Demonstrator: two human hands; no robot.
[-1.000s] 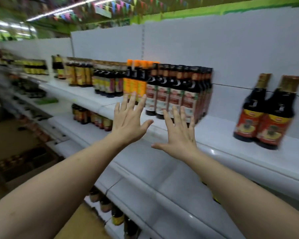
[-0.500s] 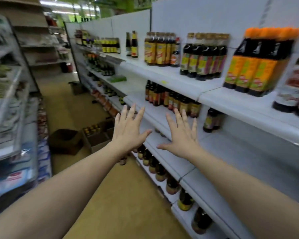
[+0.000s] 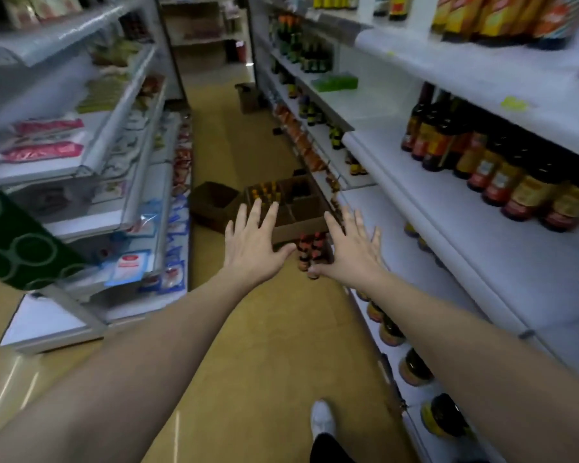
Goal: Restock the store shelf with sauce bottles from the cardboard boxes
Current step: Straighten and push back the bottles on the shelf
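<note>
Sauce bottles (image 3: 311, 249) beyond spread right hand (image 3: 351, 252)

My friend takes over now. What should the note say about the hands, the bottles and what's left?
Left hand: open, empty. Right hand: open, empty. Both are stretched toward the boxes.
The boxes sit on the floor ahead, beside the shelf; one holds orange-capped bottles. Floor bottles stand in front of it.
Done: shelf bottles in rows.
Left: bring bottles from the boxes, fill the bare shelf space.

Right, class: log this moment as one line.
left hand open, empty | right hand open, empty | brown cardboard box of orange-capped bottles on floor ahead
</note>
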